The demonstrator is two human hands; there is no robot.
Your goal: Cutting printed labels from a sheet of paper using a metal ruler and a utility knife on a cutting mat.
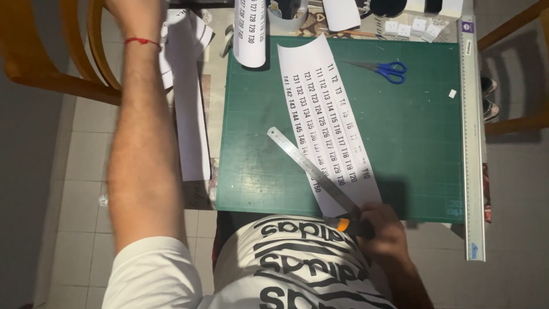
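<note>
— Tiled floor shows under a worktop that carries a green cutting mat. What lies on the mat?

— One long white paper strip printed with rows of black codes, running from the far edge down to the near edge. A steel ruler lies slantwise across its lower part.

— And the hands?

— Well apart. The right hand is clamped on a knife with an orange-and-black handle at the near end of the ruler. The left hand is out of view at the top; only its forearm shows, reaching toward the far left.

— How far along does the cutting look?

— Early, I judge. The strip looks whole, with no pieces cut off it. Blue-handled scissors lie unused, and another rolled printed sheet waits at the far end.
</note>
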